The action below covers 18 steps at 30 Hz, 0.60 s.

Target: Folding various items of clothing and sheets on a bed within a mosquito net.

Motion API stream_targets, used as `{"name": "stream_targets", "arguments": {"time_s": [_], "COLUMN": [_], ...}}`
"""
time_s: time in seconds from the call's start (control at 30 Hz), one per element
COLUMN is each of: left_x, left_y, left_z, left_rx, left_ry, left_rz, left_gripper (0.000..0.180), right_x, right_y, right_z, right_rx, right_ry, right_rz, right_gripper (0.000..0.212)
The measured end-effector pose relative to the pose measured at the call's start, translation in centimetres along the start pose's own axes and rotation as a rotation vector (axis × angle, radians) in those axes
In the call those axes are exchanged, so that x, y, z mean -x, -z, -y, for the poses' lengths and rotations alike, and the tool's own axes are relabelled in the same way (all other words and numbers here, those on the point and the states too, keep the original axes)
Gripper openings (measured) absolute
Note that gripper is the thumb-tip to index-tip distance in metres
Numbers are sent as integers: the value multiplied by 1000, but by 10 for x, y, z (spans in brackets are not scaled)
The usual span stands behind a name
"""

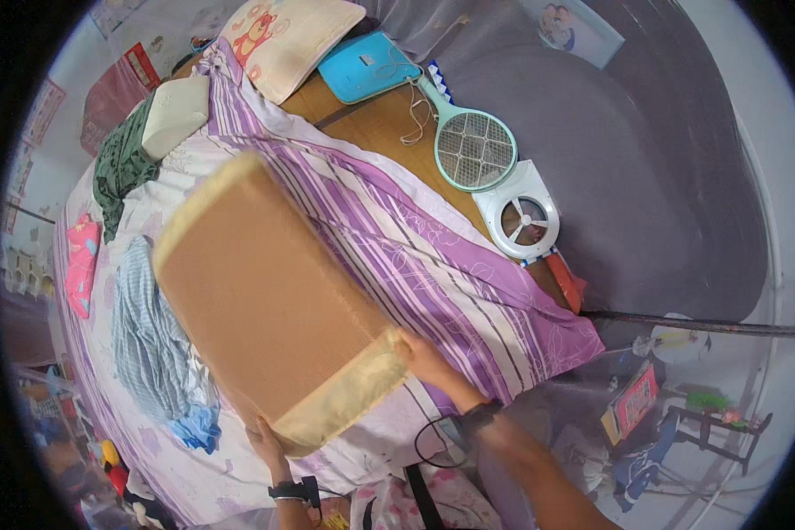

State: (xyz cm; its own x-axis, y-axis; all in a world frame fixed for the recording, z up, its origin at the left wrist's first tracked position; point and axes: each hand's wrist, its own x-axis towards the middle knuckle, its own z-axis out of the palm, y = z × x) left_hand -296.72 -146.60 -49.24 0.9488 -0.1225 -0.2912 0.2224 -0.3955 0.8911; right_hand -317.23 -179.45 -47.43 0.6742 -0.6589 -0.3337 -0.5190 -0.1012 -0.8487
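Over the bed I hold a large rectangular pillow [265, 291] with a ribbed brown face and pale yellow fabric at its ends, tilted away to the upper left. My left hand [266, 439] grips its near left corner, and my right hand [418, 355] is closed on the near right corner. Most of my fingers are hidden behind the pillow. Its far end looks slightly blurred. Beneath it spreads a purple and white striped bedsheet [495, 331], bunched along the right side of the bed.
Clothes lie left of the pillow: a grey striped garment [146, 331], a green one [124, 172] and a pink bundle [82, 265]. A cream pillow [178, 115], a blue case [362, 69], a mesh racket [475, 148] and a small white fan [523, 216] lie along the far and right edges, beside netting.
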Motion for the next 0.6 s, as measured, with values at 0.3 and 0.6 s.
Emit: {"name": "stream_targets", "arguments": {"time_s": [0.3, 0.6], "left_x": [-31, -10], "left_y": [28, -25], "left_z": [70, -55], "left_rx": [-403, -605], "left_ry": [-49, -521], "left_rz": [-86, 50], "left_gripper": [42, 39], "right_x": [31, 22], "right_y": [-27, 14], "right_z": [-19, -93], "right_rx": [88, -49], "right_ry": [0, -107], "right_rz": [109, -245], "right_gripper": [59, 26]}}
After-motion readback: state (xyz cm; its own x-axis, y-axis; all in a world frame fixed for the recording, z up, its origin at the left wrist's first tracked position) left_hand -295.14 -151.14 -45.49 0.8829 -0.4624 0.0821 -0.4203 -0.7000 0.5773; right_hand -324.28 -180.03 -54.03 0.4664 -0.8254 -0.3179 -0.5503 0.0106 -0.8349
